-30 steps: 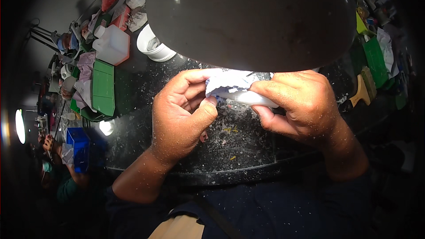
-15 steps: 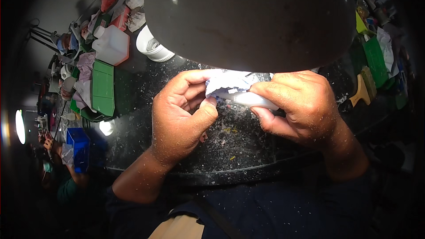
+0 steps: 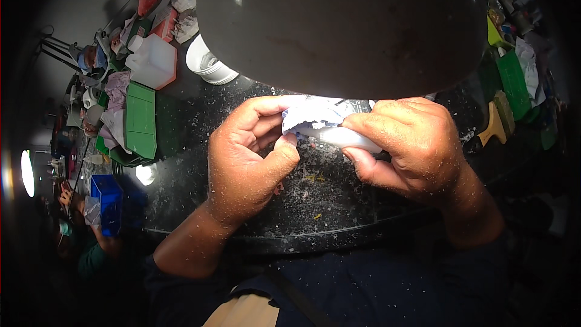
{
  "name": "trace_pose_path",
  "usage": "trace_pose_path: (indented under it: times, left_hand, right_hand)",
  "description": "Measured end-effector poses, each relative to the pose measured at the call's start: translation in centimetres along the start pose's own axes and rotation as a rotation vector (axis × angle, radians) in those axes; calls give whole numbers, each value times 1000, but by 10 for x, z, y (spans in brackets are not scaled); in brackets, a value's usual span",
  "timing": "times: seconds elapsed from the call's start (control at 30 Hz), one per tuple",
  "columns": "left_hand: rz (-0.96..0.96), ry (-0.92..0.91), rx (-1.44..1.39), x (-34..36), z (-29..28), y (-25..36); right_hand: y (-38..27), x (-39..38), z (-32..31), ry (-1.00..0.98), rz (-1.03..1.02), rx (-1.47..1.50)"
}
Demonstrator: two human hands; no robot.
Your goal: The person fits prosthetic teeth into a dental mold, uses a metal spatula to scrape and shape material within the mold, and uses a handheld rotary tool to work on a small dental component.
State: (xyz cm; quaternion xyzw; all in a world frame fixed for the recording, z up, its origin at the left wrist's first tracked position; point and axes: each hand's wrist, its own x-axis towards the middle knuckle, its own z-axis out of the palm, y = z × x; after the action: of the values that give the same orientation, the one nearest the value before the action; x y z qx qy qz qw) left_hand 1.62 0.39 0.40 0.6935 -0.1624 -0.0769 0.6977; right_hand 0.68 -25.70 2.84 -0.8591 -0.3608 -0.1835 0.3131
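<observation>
My left hand [image 3: 254, 151] is closed, with thumb and fingers pinching a pale white-and-blue piece [image 3: 318, 111] with a ragged, crumpled-looking edge. What the piece is made of cannot be made out in the glare. A smooth white pen-shaped tool [image 3: 350, 138] lies in my right hand [image 3: 408, 142], thumb and fingers wrapped around it. Its narrow end points left at the underside of the pale piece, near my left thumb. Whether the tip touches is too small to tell. Fine pale dust clings to both hands and forearms.
A large dark lamp hood [image 3: 339, 30] hangs low over my hands. Chips and dust litter the black worktop [image 3: 315, 197]. To the left stand a white cup [image 3: 210, 63], a green bin [image 3: 140, 120], a white canister [image 3: 151, 63] and a blue bin [image 3: 108, 203]; a brush [image 3: 493, 124] is at right. Another person's hand [image 3: 65, 194] shows far left.
Barely anything differs. The tool and the pale piece have shifted very slightly against each other, with both hands keeping their hold.
</observation>
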Motion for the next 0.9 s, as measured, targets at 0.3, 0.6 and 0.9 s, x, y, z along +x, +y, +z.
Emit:
trace_pose_path:
  times: [0.3, 0.6, 0.9]
  left_hand:
    - [-38, 6, -14, -1, 1, 2]
    - [-2, -6, 20, 1, 2, 0]
    - [-220, -14, -142, 4, -4, 4]
  right_hand:
    - [-1, -2, -2, -66, 61, -20]
    - [-2, -3, -6, -99, 79, -22]
    - [-1, -3, -1, -28, 61, 4]
